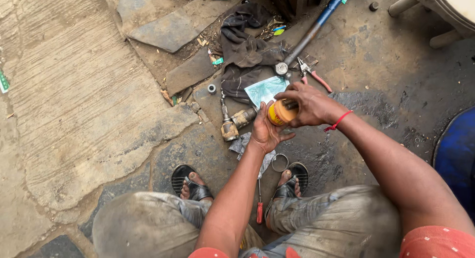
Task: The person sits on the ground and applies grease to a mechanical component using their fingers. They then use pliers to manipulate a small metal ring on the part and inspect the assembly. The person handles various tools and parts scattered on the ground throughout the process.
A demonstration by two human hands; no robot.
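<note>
The right hand [309, 105] grips the small round yellow tin [280, 112], held on the open left hand [265, 131], lid still on.

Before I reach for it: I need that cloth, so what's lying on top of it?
On the dark cloth lie a pale blue sheet and the pump's gauge end. Anything beneath its folds is hidden.
</note>
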